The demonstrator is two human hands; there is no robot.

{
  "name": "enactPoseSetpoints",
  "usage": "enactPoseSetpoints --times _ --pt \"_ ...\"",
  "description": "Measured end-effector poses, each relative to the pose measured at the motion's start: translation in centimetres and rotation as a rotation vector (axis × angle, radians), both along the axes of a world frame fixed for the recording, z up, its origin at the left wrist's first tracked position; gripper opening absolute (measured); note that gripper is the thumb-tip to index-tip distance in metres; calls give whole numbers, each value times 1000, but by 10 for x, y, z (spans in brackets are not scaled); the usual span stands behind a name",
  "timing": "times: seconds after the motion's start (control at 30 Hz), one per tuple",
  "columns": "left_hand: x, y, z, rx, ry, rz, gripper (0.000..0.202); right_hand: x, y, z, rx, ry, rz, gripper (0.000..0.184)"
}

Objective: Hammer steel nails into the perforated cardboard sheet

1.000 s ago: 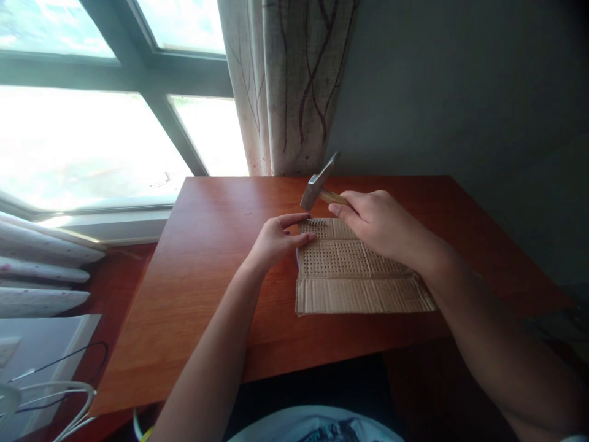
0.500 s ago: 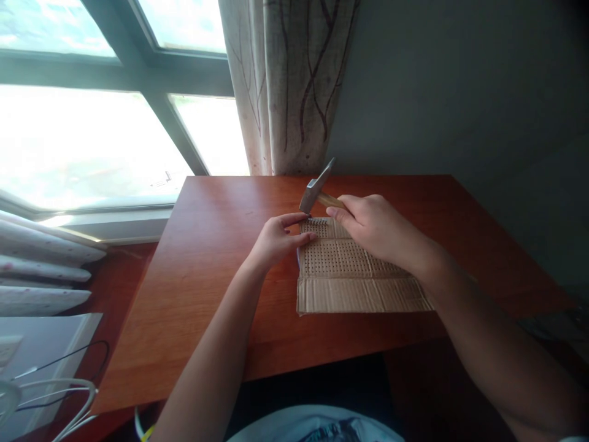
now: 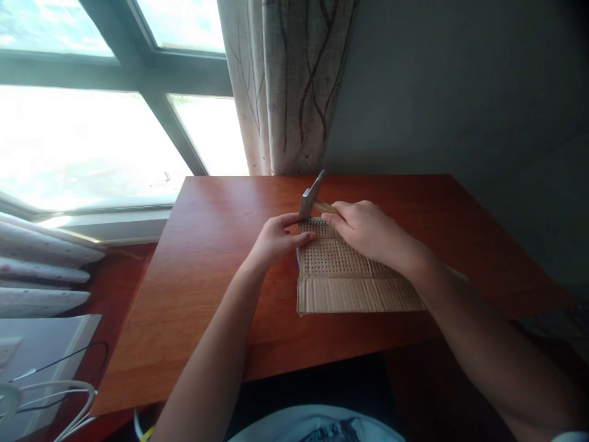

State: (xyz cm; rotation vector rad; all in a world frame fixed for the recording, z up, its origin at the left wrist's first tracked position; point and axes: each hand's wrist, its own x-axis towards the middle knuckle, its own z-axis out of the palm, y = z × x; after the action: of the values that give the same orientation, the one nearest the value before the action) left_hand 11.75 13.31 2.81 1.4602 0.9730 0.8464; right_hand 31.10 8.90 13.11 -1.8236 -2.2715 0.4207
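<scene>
A sheet of brown cardboard [image 3: 354,294] lies flat on the red-brown wooden table [image 3: 207,270], its upper part covered with rows of small dark holes or nail heads. My right hand [image 3: 368,233] is closed round the wooden handle of a hammer [image 3: 309,195], whose metal head sits low at the cardboard's far left corner. My left hand [image 3: 276,239] rests at the cardboard's left edge, fingers pinched together right under the hammer head; what they pinch is too small to make out.
A patterned curtain [image 3: 289,86] hangs at the table's far edge beside a bright window [image 3: 92,135]. A grey wall [image 3: 460,86] stands behind. At the lower left lie white cables [image 3: 50,393] and folded pale fabric [image 3: 41,270].
The hammer head has come down from a raised tilt to the cardboard's far left corner, and my right hand has moved slightly left and down with it. My left hand has stayed put.
</scene>
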Motion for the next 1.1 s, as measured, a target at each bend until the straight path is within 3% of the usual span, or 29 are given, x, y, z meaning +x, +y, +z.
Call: enactPoseSetpoints --times 0.77,0.97,1.1 --pt "1 0 0 -10 -25 -14 49 1 -2 -8 15 -8 -18 35" --pt "1 -1 -1 -38 -20 40 54 9 -8 -1 121 191 -35 34" --pt "1 -2 -2 -42 -30 42 56 33 -15 -1 186 318 -153 30"
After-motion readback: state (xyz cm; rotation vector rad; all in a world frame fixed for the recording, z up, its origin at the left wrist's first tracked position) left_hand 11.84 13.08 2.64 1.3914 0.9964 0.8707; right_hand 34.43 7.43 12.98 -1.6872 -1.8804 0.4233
